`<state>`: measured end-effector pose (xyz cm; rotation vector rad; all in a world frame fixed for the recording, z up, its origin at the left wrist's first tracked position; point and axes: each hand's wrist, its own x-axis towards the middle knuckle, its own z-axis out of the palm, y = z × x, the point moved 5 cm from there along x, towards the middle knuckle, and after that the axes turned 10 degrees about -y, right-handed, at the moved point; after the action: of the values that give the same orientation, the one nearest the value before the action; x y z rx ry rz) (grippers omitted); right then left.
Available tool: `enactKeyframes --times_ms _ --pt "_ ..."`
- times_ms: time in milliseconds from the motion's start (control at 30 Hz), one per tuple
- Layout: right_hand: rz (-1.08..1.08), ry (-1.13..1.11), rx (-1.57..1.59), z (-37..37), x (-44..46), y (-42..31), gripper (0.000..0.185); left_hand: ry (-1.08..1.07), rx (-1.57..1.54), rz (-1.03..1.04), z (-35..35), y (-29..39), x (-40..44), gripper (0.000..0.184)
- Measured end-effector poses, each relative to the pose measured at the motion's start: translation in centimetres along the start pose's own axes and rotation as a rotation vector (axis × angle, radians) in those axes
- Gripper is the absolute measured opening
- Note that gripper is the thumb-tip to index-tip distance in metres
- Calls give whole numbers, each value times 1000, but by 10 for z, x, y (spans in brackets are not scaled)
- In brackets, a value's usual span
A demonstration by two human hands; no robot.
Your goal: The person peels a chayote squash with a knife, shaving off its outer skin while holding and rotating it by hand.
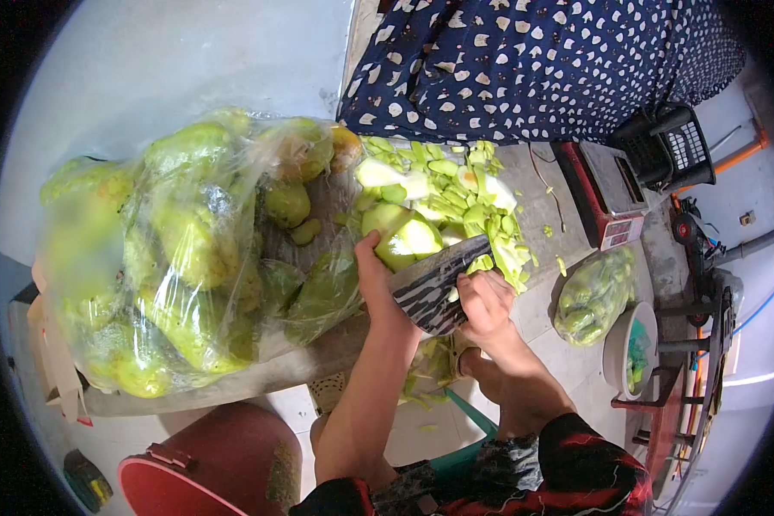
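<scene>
My left hand [376,279] grips a partly peeled green papaya [397,236] from its near side, thumb up along it; the other fingers are mostly hidden. My right hand [485,303] is closed beside a flat, dark grey piece with black streaks [443,288]. Whatever lies inside that hand is hidden. The streaked piece slants between my hands, just in front of the papaya. Pale green peelings [451,191] are heaped behind and to the right of the fruit, with whitish peeled pieces [391,181] among them.
A large clear plastic bag of green papayas [189,249] fills the table's left side. A red scale [604,193] and black basket [665,146] stand at right. Below are a filled bag [595,297], a white bucket [629,348] and a red bin [211,460]. Patterned navy cloth [525,69] hangs behind.
</scene>
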<state>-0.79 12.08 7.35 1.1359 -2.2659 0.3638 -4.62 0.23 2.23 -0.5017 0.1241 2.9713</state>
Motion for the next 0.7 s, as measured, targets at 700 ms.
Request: enactKeyframes --times_ms 700 --pt "336 -130 138 -5 -5 23 32 10 296 248 -1 31 2 32"
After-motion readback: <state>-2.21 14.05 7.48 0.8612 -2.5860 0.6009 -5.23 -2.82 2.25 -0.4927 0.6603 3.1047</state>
